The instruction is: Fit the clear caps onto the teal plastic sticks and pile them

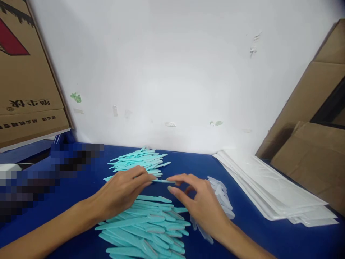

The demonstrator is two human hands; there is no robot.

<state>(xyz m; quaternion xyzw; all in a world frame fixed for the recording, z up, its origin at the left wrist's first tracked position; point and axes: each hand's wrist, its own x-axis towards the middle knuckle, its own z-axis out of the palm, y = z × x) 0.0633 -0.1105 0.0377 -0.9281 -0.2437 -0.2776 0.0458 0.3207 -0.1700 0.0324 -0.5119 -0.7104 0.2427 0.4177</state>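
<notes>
Between my two hands is one thin turquoise stick (162, 181), level above the blue table. My left hand (126, 189) pinches its left end. My right hand (195, 194) is at its other end, the index finger touching it or very near and the thumb a little below, apart. A pile of turquoise sticks with blade-like edges (145, 230) lies in front of my hands. Behind my left hand sits a second turquoise pile (140, 160). Small translucent pieces (222, 196) lie beside and partly behind my right hand.
White flat sleeves or bags (269, 187) are stacked at the right on the blue table (188, 163). Cardboard boxes stand at the left (29, 79) and right (309, 154). A white wall (172, 72) rises behind the table. A blurred patch covers the left side.
</notes>
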